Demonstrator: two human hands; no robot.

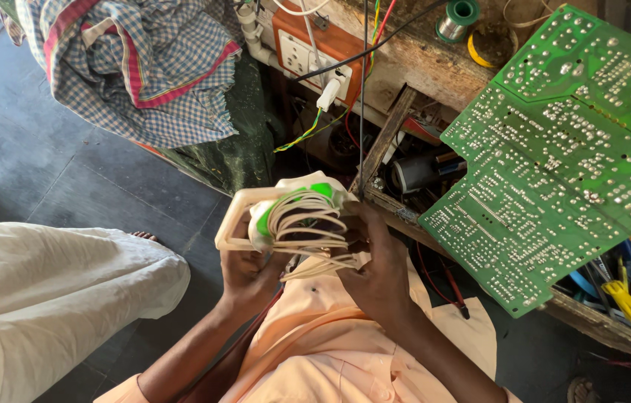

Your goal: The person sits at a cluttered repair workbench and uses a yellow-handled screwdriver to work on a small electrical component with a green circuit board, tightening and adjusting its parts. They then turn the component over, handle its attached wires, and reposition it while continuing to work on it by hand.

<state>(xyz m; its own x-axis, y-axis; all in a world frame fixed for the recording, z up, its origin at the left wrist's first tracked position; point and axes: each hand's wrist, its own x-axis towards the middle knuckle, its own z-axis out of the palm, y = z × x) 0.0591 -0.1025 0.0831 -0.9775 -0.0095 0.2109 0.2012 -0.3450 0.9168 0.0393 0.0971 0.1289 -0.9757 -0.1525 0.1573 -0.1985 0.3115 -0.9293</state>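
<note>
You are holding a cream plastic appliance (285, 216) with a green stripe and a squared loop handle in front of your chest, just off the counter's (405, 75) near edge. Your left hand (248, 272) is cupping it from below, its grip closed around the base. Your right hand (375, 261) is pressing against its side, fingers curled shut over the pale cord (311, 231), which is lying in smooth round loops around the body. On the rough wooden counter, a green circuit board (561, 149) dotted with shiny solder is leaning past the near edge.
</note>
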